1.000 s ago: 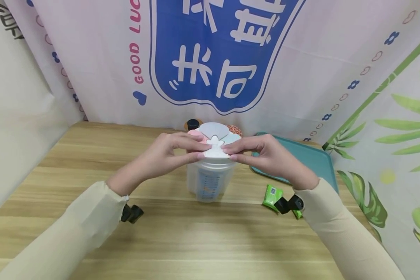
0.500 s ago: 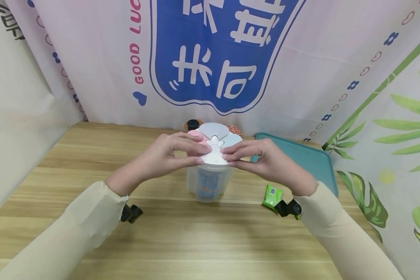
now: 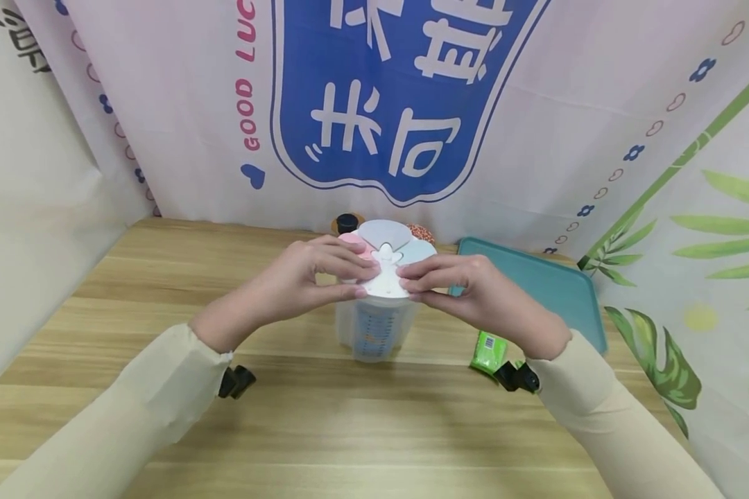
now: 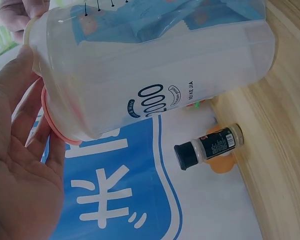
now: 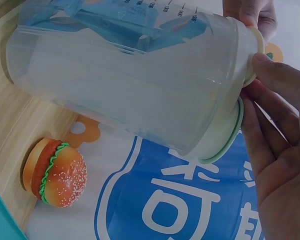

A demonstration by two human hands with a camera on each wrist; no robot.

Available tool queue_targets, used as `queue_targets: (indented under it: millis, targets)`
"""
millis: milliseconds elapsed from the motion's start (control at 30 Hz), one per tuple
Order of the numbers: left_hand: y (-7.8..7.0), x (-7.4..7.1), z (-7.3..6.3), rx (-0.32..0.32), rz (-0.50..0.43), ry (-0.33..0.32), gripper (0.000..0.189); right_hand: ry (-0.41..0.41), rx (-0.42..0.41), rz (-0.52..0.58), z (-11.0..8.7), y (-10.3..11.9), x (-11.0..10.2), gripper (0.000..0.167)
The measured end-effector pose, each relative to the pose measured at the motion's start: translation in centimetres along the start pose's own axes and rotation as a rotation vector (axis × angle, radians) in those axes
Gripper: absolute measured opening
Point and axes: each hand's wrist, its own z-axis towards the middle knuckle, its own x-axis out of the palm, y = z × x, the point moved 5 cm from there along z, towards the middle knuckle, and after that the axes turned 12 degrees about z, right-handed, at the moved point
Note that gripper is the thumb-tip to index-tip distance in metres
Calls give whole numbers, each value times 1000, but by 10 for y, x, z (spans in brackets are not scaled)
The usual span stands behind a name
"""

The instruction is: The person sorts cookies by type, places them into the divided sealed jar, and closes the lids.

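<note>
A translucent storage container [image 3: 374,331] stands upright on the wooden table, with blue packets [image 4: 210,15] inside. Its flower-shaped top has pink [image 3: 351,240], grey [image 3: 382,231] and pale blue-green [image 3: 417,251] petal lids. At the front is a white petal lid [image 3: 387,283]. My left hand [image 3: 299,274] pinches that white lid's left side, fingers on top and thumb at the front edge. On its right side, my right hand [image 3: 468,283] does likewise. From the wrist views, the lid lies at the container's rim; how firmly it sits cannot be told.
Behind the container are a small black-capped seasoning bottle [image 4: 210,147] and a toy hamburger [image 5: 57,174]. A teal tray [image 3: 537,287] lies at the back right. Green packets [image 3: 488,352] lie near the right wrist. A printed curtain [image 3: 193,104] hangs along the back edge.
The white lid's front edge has come lower in the head view, covering more of the container's rim. Both hands keep their hold; the right hand's fingertips have shifted slightly down.
</note>
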Motion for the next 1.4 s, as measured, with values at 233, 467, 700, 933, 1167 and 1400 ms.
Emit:
queue_targets:
  millis: [233, 467, 700, 933, 1167, 1400]
  targets:
    - [-3, -1, 1, 21, 16, -8, 36, -19, -47, -53, -1, 2, 1, 28]
    - [-4, -1, 2, 60, 68, -19, 34, -52, -47, -71, -2, 2, 3, 30]
    - [-9, -2, 0, 34, 93, -41, 32, -48, -63, -99, -1, 6, 2, 28]
    - [-14, 5, -14, -28, 32, -177, 42, -276, -112, 47, -3, -3, -15, 18]
    - [-10, 19, -42, -210, -106, -508, 45, -550, 134, 275, -11, -55, -27, 23]
    - [-15, 69, -71, -485, -338, -378, 56, -332, 498, 644, -14, -117, 22, 63]
